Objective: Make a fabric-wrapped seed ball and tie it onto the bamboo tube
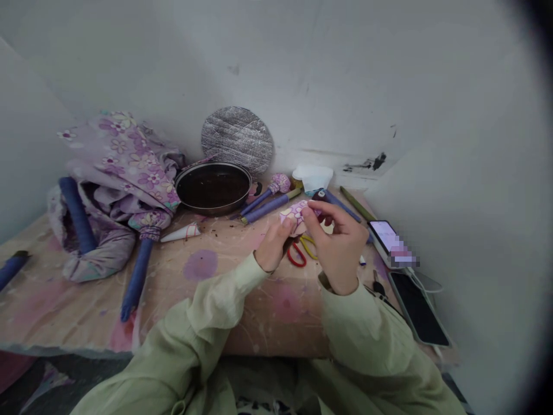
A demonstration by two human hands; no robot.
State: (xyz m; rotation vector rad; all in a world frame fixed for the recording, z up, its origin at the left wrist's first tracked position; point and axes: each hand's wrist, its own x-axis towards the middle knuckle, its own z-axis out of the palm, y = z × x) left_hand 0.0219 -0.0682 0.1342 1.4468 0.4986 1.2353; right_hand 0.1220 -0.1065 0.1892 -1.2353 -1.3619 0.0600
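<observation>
Your left hand (272, 245) | right hand (339, 248) | fingers (311, 216) narrow, both pinching floral fabric scrap (294, 213) above the bench (203, 302) | keep your pinch even at its edges

scrap (294, 214): pink floral | bundled cloth (123, 161): lilac, yellow flowers | stick (137, 279): blue

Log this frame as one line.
left hand: holds small pink floral fabric piece | right hand: pinches it | nearby: red, yellow plastic loops

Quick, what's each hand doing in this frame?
Left hand: closed, pinching a small floral fabric scrap.
Right hand: closed, pinching the same scrap from the other side.
</observation>
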